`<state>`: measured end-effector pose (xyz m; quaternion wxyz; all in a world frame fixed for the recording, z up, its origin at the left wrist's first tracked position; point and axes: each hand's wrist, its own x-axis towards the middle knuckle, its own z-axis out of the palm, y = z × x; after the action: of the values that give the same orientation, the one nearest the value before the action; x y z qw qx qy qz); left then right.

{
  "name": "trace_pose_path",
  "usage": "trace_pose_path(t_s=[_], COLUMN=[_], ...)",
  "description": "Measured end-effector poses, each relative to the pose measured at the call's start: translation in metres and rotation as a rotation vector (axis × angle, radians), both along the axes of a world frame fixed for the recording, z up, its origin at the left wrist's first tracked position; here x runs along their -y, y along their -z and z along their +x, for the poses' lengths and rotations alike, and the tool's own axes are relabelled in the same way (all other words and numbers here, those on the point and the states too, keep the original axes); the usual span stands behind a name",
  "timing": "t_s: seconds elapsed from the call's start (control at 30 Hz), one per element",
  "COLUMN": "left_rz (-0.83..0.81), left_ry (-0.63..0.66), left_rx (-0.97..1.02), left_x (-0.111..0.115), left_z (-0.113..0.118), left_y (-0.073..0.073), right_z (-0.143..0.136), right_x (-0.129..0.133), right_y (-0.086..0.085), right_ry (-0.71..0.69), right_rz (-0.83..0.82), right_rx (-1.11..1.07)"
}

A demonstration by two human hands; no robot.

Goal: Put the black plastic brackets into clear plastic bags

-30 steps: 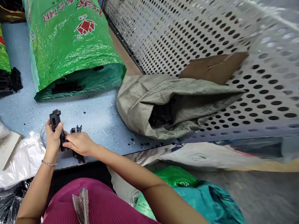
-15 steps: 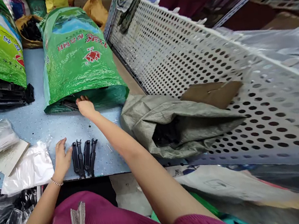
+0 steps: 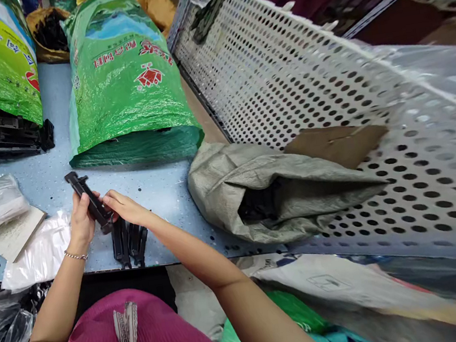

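The left hand is closed around a black part, thumb on top and fingers wrapped round its side. The part is held at a slant over the desk, its far end pointing up and to the left. The right hand has its fingers bent against the near end of the part; whether it grips or only touches I cannot tell. Just below the right hand, a row of parts lies near the front edge of the desk, partly covered by the hands and the held piece. White plastic lies left of the left hand, beside a card. Beyond the hands lies a green sack, its mouth facing the person, and a grey sack sits to the right, against a perforated panel.
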<state>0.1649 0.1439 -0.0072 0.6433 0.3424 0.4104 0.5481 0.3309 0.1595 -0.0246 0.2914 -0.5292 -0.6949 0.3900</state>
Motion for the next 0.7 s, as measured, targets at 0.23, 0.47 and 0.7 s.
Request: trace_pose_path(t_s=[0.23, 0.47, 0.7], left_rz=[-0.211, -0.242, 0.083], left_ry=[0.211, 0.024, 0.059], left_rx=[-0.158, -0.212, -0.76], left_x=[0.023, 0.013, 0.002], left_z=[0.001, -0.001, -0.023], left_y=[-0.027, -0.014, 0.008], right_z=[-0.002, -0.015, 0.012], right_x=[-0.013, 0.055, 0.014], right_y=[-0.027, -0.003, 0.019], right_ry=[0.114, -0.031, -0.107], right_rz=[0.406, 0.414, 0.215], right_rx=[0.234, 0.195, 0.308])
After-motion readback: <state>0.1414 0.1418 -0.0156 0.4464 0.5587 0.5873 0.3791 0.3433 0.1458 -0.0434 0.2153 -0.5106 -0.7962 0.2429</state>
